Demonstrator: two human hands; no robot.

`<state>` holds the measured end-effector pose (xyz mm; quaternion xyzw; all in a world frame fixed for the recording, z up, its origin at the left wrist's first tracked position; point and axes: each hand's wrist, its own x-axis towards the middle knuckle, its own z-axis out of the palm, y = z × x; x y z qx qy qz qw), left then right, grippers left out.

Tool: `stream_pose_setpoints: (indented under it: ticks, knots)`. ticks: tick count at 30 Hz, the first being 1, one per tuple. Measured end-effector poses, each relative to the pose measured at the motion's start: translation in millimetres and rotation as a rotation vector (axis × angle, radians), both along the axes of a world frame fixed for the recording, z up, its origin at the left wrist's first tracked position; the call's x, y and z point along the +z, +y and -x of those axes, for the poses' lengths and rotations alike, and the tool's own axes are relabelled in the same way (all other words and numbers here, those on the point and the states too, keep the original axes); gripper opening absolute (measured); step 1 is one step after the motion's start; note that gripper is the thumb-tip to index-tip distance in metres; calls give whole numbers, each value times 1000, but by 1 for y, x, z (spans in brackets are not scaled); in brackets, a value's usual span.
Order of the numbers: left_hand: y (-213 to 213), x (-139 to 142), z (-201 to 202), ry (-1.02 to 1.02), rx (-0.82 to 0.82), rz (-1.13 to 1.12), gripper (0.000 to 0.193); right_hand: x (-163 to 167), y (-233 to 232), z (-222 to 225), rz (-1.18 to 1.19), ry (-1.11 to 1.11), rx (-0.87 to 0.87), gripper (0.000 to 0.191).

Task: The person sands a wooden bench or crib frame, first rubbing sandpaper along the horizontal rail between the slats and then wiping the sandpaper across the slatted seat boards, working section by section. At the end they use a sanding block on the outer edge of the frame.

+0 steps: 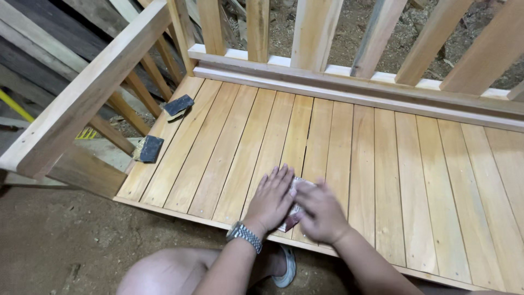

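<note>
Nearest, at six o'clock, both hands press one small folded sheet of pale sandpaper (296,203) flat on the slatted light-wood seat (382,180) near its front edge. The left hand (271,199), with a metal wristwatch (244,236), lies palm down, fingers straight and close together. The right hand (322,212) overlaps it, fingers curled onto the sheet; whether they pinch it I cannot tell. Two hands likely add pressure. At ten o'clock two dark sanding blocks (150,148) (178,105) rest by the armrest rail (82,98). Farthest, at twelve, stand upright wooden back slats (314,33). No containers show.
</note>
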<state>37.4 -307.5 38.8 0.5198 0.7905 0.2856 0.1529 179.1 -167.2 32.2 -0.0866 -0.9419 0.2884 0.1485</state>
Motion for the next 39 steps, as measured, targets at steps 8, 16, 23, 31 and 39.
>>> stream_pose_setpoints:
  ticks: [8, 16, 23, 31, 39]
  knots:
    - [-4, -10, -31, 369, -155, 72, 63, -33, 48, 8, -188, -369, -532, 61]
    - [-4, 12, -25, 59, -232, 133, 69, -34, 44, 18, -151, -430, -556, 58]
    - [-11, 14, -21, 269, -405, 145, 78, -30, 37, 30, -139, -496, -613, 62]
    - [-20, -15, -10, 491, -87, 198, 72, -22, 34, 32, -129, -560, -610, 65]
    - [41, -31, 38, 310, 44, 150, 66, -28, 35, 31, -150, -572, -607, 67]
